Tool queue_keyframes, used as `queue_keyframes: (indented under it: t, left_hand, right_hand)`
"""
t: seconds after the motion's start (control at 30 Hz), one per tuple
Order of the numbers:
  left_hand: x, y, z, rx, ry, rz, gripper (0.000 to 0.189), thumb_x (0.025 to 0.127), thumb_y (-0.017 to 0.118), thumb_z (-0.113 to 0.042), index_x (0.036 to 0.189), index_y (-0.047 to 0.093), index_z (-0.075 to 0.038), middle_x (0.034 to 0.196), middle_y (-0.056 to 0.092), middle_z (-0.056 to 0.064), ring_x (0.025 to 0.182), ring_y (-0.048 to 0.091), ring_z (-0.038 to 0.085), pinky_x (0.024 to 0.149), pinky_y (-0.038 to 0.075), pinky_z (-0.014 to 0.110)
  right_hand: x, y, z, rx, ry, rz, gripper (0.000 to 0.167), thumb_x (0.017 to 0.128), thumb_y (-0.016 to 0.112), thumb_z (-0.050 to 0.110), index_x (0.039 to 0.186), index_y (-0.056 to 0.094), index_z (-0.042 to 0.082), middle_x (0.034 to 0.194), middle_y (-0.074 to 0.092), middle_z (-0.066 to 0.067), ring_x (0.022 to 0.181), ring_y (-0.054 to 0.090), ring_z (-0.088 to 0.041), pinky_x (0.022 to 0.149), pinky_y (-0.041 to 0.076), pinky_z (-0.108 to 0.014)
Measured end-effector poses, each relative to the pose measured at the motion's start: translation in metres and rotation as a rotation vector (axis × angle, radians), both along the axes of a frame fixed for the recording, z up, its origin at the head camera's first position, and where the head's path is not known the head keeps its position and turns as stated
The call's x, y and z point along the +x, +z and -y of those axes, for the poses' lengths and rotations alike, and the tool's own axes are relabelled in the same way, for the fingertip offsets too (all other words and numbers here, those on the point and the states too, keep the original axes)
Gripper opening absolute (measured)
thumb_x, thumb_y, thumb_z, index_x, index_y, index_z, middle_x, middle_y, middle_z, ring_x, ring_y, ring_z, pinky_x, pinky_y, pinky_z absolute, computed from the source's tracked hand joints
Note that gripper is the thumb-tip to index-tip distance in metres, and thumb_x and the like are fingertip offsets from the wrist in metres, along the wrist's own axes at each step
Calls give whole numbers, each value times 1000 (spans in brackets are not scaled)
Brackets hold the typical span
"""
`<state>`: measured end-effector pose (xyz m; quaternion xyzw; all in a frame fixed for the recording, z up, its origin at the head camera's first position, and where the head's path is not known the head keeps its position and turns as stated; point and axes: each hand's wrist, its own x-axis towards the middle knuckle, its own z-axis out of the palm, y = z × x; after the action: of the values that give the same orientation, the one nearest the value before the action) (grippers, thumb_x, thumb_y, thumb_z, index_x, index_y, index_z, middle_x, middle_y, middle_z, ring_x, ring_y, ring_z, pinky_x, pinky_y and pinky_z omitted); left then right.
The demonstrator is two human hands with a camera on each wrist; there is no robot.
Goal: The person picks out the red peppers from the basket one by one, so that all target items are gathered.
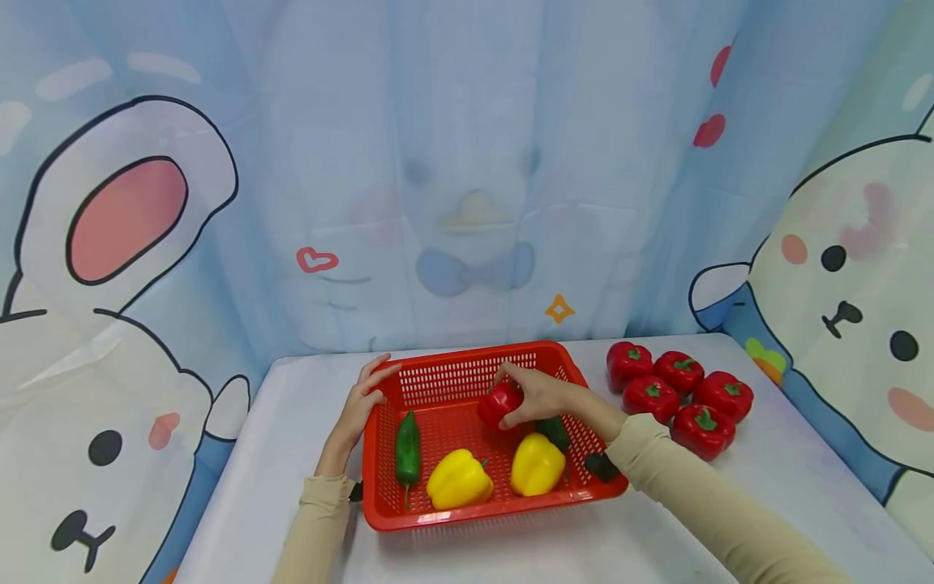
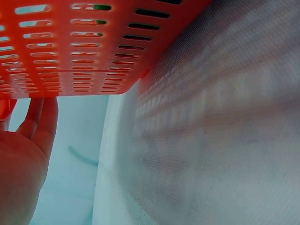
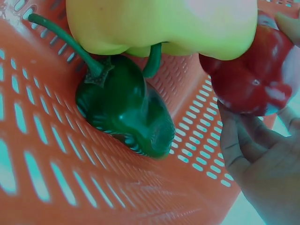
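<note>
My right hand [image 1: 536,395] holds a red bell pepper [image 1: 500,403] over the floor of a red perforated basket [image 1: 379,519]. In the right wrist view its fingers [image 3: 230,140] curl round the underside of that pepper. My left hand [image 1: 357,412] grips the basket's far left corner, with fingers against the outer wall in the left wrist view. Inside the basket, a long green chili pepper [image 1: 408,454] lies at the left. Two yellow bell peppers [image 1: 460,480] sit along the near side. A dark green pepper [image 3: 124,105] lies at the right, partly hidden by the right hand's side in the head view.
Several red bell peppers [image 1: 704,431] stand grouped on the white table [image 1: 773,495], right of the basket and beyond my right forearm. A printed light blue curtain [image 1: 467,162] hangs behind the table.
</note>
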<state>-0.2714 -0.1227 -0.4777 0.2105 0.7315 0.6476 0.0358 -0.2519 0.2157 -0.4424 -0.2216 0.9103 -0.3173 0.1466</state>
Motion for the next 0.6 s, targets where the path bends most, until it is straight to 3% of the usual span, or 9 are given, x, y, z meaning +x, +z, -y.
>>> queue_keyframes:
  t: [0.23, 0.5, 0.6]
  left_hand:
    - [0, -2, 0, 18, -10, 19, 53, 87, 39, 16, 137, 52, 10, 161, 21, 15, 135, 33, 29, 99, 43, 44]
    - [-1, -3, 1, 12, -7, 14, 53, 87, 40, 15, 138, 53, 8, 160, 22, 14, 137, 30, 29, 93, 43, 31]
    - [-2, -3, 2, 16, -8, 13, 53, 88, 40, 15, 138, 52, 7, 160, 23, 14, 137, 30, 28, 93, 43, 33]
  right_hand:
    - [2, 5, -2, -37, -4, -17, 57, 74, 84, 34, 119, 53, 16, 114, 60, -5, 104, 55, -24, 77, 55, -34]
    - [7, 16, -7, -30, -80, -53, 50, 71, 82, 28, 107, 52, 13, 104, 61, -7, 92, 58, -23, 73, 55, -35]
    - [9, 21, -10, -33, -100, -62, 51, 71, 81, 24, 108, 49, 11, 104, 59, -8, 89, 58, -23, 73, 55, -35]
